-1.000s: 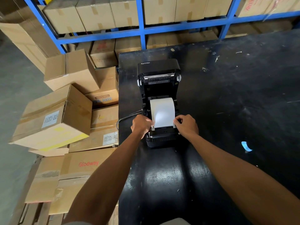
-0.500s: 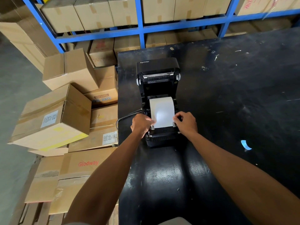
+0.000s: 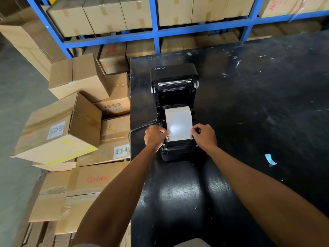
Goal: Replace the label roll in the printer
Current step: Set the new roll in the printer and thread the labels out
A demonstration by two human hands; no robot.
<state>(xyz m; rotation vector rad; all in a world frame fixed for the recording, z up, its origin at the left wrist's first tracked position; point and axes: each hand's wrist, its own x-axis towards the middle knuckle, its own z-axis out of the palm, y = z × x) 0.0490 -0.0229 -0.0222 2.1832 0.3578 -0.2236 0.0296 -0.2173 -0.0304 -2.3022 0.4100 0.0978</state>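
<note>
A black label printer point(image 3: 175, 97) stands on the black table with its lid tipped back and open. A white label roll point(image 3: 178, 123) lies in its bay, its paper drawn toward me over the front. My left hand point(image 3: 155, 137) pinches the paper's left edge beside the grey guide. At the paper's right edge my right hand point(image 3: 204, 136) pinches it too, next to the other guide. The fingertips hide the paper's front corners.
The black table point(image 3: 249, 113) stretches to the right, with a blue scrap point(image 3: 270, 159) on it. Stacked cardboard boxes point(image 3: 60, 129) crowd the table's left side. Blue shelving point(image 3: 156, 32) full of boxes stands behind. A cable point(image 3: 140, 127) leaves the printer's left side.
Both hands stay at the paper's edges; my right hand's fingers have curled in a little tighter. The printer and roll have not moved.
</note>
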